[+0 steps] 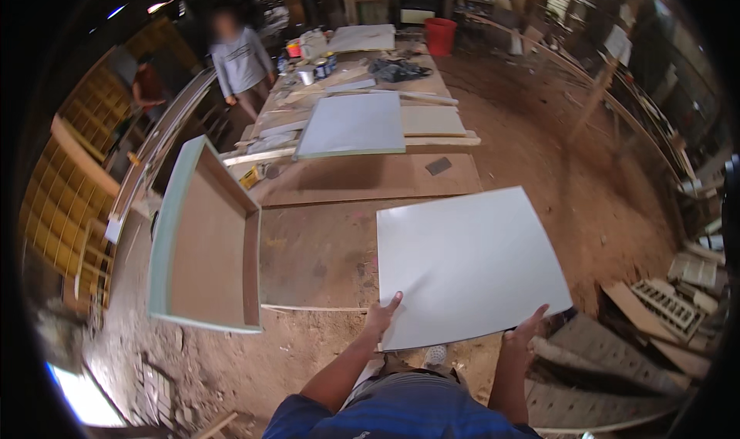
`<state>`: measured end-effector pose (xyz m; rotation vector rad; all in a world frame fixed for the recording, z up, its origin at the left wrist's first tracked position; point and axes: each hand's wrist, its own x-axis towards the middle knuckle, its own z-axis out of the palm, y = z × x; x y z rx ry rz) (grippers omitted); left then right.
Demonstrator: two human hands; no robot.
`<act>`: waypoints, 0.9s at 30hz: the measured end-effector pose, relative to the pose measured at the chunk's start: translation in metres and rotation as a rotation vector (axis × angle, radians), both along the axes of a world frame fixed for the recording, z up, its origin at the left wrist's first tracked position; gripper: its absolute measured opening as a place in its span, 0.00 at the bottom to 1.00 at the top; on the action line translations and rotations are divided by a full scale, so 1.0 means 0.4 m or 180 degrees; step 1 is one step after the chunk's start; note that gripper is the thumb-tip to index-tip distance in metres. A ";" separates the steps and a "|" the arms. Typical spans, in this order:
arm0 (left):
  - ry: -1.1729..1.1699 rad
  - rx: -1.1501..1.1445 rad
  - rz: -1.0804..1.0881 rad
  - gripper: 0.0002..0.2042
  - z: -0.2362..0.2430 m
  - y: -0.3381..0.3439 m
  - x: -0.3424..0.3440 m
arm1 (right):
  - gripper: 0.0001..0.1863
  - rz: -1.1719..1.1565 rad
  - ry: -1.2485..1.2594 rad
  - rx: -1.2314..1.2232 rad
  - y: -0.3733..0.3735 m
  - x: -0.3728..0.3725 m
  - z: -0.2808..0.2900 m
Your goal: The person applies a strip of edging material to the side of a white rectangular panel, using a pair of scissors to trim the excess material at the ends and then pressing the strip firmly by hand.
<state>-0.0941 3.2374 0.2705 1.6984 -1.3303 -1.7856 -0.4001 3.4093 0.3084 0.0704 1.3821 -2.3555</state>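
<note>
A white rectangular panel is held in front of me, tilted over the right part of the workbench's near end. My left hand grips its near left corner, thumb on top and the other fingers mostly hidden. At the near right corner, my right hand closes on the same panel, its fingers partly under the edge. To the left a shallow brown box with pale green edges stands on its side against the bench, its hollow face toward the panel.
Another white panel lies farther along the workbench, near a yellow tool and a dark grey sheet. Cans and jugs crowd its far end. A red bucket stands beyond. Boards lean at right. Two people are at left.
</note>
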 end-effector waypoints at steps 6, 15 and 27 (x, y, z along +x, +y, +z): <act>-0.0210 -0.0483 0.0456 0.41 -0.115 0.018 0.078 | 0.48 0.0271 -0.1159 0.0651 -0.002 0.041 -0.177; -0.1527 -0.0295 0.0310 0.34 -0.259 0.083 0.150 | 0.47 0.1264 -0.1909 0.1488 0.082 0.030 -0.377; -0.1285 -0.1038 0.0425 0.24 -0.190 0.342 0.167 | 0.52 0.1918 -0.1936 0.1262 0.096 0.003 -0.483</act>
